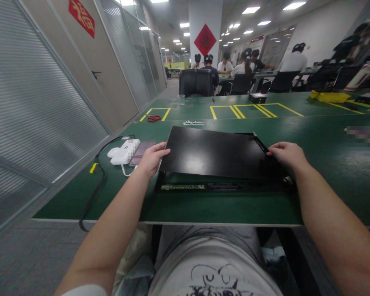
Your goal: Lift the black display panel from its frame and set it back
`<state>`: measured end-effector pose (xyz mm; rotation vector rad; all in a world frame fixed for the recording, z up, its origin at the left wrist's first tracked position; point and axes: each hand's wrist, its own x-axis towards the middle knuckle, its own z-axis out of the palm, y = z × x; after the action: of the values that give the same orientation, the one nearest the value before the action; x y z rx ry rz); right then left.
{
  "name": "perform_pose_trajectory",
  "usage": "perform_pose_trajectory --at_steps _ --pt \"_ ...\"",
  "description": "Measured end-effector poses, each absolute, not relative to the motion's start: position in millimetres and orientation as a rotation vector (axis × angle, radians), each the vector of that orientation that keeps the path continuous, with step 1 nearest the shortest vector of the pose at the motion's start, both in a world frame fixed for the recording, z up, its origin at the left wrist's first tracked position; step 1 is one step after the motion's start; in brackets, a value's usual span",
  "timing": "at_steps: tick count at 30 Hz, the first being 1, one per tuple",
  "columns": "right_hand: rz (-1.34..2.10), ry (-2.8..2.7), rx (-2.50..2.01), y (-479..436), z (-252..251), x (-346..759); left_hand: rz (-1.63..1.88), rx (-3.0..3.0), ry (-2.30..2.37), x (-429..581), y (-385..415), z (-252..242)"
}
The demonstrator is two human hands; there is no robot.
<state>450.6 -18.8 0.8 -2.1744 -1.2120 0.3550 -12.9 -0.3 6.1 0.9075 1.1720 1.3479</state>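
Observation:
A flat black panel lies tilted over a black frame on the green table; its near edge is lifted, and a green circuit strip shows beneath. My left hand grips the panel's left edge with fingers curled round it. At the right edge, my right hand holds the panel, fingers closed on its rim.
A phone and a white charger block with a black cable lie left of the panel. Red scissors, a clear cup, small white parts and a yellow tray sit farther back. Several people sit at far tables.

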Motion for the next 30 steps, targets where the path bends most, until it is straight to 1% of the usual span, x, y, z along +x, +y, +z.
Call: perform_pose_trajectory --at_steps 5,10,16,23,30 --pt "0.419 -1.132 -2.142 -21 2 448 1.425 0.936 1.136 -12 -1 8" --pt "0.366 -0.942 -2.027 -13 -9 461 1.488 1.078 1.052 -11 -3 11" --pt "0.517 -0.843 -1.921 -4 -20 464 1.564 1.191 0.958 -11 -3 9" --pt "0.562 -0.773 -1.675 -6 -12 459 1.615 1.073 0.99 -6 -8 9" --pt "0.832 -0.777 -1.244 -23 9 453 1.65 1.009 0.876 -14 0 6"
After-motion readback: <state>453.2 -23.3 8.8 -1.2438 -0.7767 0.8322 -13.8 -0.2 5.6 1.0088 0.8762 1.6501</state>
